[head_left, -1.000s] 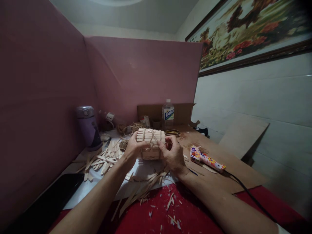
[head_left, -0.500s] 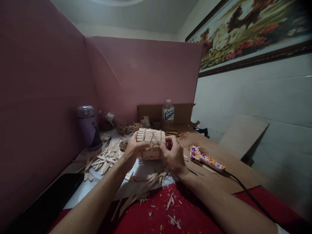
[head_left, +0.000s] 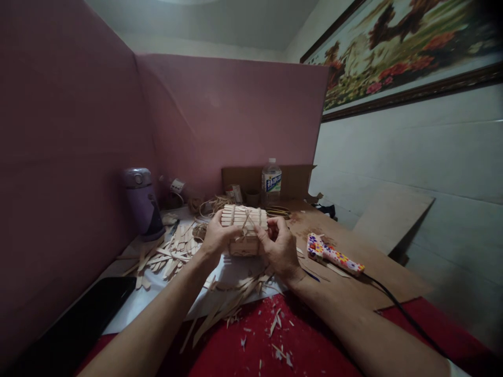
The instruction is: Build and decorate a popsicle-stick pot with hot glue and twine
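A small box made of wooden craft sticks is held up in the middle of the view. It has a rounded, slatted lid, with twine bands across it and a knotted twine bow at the front. My left hand grips its left end, thumb lying along the front under the lid. My right hand is closed at its right end, thumb and forefinger bent near the loose end of the bow. Whether those fingertips pinch the twine is hard to see.
Loose craft sticks lie to the left, beside a purple flask and a black phone. A flowered glue gun with a cord rests on the right. Scissors and a water bottle are behind. Wood scraps litter the red cloth.
The view has shifted very slightly. Both hands and the box keep nearly the same position, with only a tiny tilt of the box.
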Demonstrator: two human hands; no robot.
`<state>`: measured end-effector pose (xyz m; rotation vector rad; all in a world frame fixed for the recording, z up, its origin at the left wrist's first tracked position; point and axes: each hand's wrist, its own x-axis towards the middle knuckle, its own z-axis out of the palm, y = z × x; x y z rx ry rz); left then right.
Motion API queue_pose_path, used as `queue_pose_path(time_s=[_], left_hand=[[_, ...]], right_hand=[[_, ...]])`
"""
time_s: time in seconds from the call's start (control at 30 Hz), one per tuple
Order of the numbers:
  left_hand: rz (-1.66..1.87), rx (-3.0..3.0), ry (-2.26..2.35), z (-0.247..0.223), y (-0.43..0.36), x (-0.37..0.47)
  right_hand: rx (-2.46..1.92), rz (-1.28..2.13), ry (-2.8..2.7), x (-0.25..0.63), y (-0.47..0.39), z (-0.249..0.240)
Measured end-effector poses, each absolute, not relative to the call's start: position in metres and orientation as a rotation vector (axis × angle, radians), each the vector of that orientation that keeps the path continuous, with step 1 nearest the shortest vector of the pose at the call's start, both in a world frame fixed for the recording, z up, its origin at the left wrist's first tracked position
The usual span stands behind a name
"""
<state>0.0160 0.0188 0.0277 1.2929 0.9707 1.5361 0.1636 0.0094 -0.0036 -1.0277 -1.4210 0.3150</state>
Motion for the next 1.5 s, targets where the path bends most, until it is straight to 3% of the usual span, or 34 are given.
queue_pose_path(time_s=[1.5], left_hand=[[1.518, 1.321, 0.812, 0.0283, 0.0143, 0.0130]], right_hand=[[-1.043, 0.310, -1.416, 0.1627, 0.0098, -0.0057]])
